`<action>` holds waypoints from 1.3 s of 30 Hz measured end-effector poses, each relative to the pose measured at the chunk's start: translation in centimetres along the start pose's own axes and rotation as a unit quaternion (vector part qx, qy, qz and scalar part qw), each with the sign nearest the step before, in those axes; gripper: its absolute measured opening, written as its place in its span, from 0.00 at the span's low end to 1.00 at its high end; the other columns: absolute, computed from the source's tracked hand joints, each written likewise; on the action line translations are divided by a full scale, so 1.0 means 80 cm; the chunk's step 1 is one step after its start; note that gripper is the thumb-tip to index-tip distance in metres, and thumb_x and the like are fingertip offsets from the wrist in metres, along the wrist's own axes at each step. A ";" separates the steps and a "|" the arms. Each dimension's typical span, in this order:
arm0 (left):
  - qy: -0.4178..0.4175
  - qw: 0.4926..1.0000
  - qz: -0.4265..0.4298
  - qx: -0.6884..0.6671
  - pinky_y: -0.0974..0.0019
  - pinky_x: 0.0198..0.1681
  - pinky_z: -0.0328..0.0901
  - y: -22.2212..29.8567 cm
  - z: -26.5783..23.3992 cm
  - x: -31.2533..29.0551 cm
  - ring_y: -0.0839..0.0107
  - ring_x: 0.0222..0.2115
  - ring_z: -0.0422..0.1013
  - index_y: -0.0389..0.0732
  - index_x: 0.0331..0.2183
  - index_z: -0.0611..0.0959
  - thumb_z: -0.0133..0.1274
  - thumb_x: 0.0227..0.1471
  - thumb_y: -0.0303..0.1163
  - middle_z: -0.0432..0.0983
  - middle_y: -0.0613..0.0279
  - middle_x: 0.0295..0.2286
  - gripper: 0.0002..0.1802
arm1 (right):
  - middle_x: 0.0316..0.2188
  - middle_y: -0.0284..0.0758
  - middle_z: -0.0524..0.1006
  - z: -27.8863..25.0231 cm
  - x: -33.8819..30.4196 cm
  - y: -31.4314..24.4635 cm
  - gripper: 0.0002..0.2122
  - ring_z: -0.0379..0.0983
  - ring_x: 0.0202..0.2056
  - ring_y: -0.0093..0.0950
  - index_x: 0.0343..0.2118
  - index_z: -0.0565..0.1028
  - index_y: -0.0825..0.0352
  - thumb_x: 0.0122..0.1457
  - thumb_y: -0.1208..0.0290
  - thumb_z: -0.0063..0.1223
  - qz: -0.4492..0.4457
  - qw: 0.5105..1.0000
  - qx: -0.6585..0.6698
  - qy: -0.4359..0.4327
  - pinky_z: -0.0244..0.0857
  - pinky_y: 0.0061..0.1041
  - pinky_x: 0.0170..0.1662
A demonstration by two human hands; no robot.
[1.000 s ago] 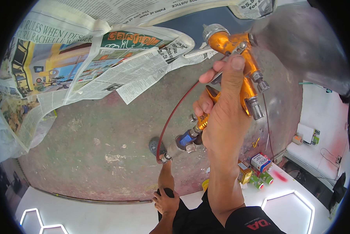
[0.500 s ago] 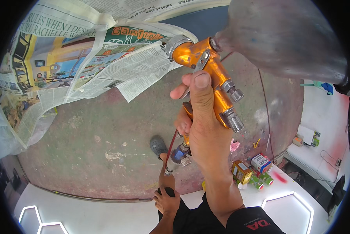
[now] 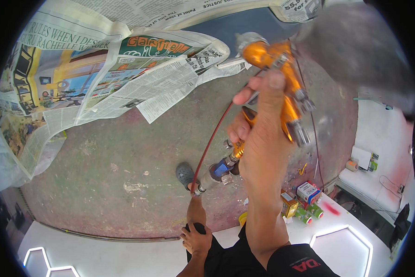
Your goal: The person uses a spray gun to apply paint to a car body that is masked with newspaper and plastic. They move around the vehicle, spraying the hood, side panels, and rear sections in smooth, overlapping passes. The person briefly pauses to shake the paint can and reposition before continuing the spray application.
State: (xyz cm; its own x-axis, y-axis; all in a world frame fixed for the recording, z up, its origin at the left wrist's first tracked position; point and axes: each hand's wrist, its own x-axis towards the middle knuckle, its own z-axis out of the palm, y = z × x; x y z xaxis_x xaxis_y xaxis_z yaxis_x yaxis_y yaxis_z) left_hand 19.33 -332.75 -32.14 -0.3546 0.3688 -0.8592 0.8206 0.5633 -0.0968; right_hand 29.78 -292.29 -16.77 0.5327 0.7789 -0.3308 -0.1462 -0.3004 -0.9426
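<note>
An orange-gold spray gun (image 3: 286, 81) is gripped in my right hand (image 3: 263, 120), its fingers wrapped round the handle and over the trigger. The silver air cap points up and left at a dark blue-grey panel (image 3: 240, 25) bordered by newspaper (image 3: 101, 74). A large grey paint cup (image 3: 355, 55), smeared by motion, sits at the gun's upper right. Below the handle hangs an air fitting with a blue band (image 3: 221, 168), joined to a dark red hose (image 3: 207, 152). My left hand (image 3: 197, 239) rests over my bent knee with its fingers apart, beside a black patch.
Paint-stained floor (image 3: 124, 157) stretches beneath me, and the hose crosses it. Several boxes and cans (image 3: 304, 198) stand at the lower right by a white wall (image 3: 383, 138). My foot in a grey clog (image 3: 185, 174) is on the floor. Lit hexagon lamps (image 3: 346, 244) show low down.
My right hand has carried the spray gun right and slightly up, uncovering more of the dark panel. The hose and air fitting have swung with it. My left hand stays on the knee.
</note>
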 end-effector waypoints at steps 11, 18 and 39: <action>0.011 1.000 0.003 0.002 0.36 0.50 0.73 0.002 0.001 -0.003 0.39 0.54 0.69 0.46 0.66 0.72 0.63 0.53 0.52 0.68 0.42 0.55 0.43 | 0.32 0.35 0.78 0.000 -0.006 0.012 0.28 0.62 0.17 0.16 0.49 0.78 0.69 0.72 0.41 0.59 -0.017 0.996 -0.020 -0.081 0.58 0.22 0.21; 0.011 1.000 0.004 0.004 0.36 0.50 0.73 0.003 0.001 -0.003 0.39 0.54 0.70 0.46 0.65 0.72 0.63 0.52 0.52 0.68 0.43 0.54 0.43 | 0.31 0.34 0.76 -0.007 0.013 0.009 0.26 0.61 0.17 0.17 0.47 0.77 0.67 0.71 0.43 0.61 -0.001 1.000 -0.012 -0.027 0.58 0.22 0.21; -0.025 1.000 -0.013 -0.004 0.35 0.59 0.69 0.007 0.003 -0.010 0.37 0.61 0.66 0.45 0.68 0.71 0.62 0.54 0.55 0.66 0.39 0.59 0.46 | 0.49 0.41 0.82 -0.057 -0.049 0.076 0.25 0.62 0.21 0.18 0.59 0.72 0.64 0.78 0.43 0.46 0.036 0.989 0.038 -0.135 0.64 0.23 0.28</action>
State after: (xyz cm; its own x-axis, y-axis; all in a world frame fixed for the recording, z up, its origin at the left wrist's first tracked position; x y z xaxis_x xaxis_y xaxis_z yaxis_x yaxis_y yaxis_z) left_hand 20.18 -332.89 -31.59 -0.3529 0.3160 -0.8807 0.8071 0.5789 -0.1157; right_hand 30.63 -299.72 -21.01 0.2784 0.8786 -0.3881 -0.2434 -0.3263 -0.9134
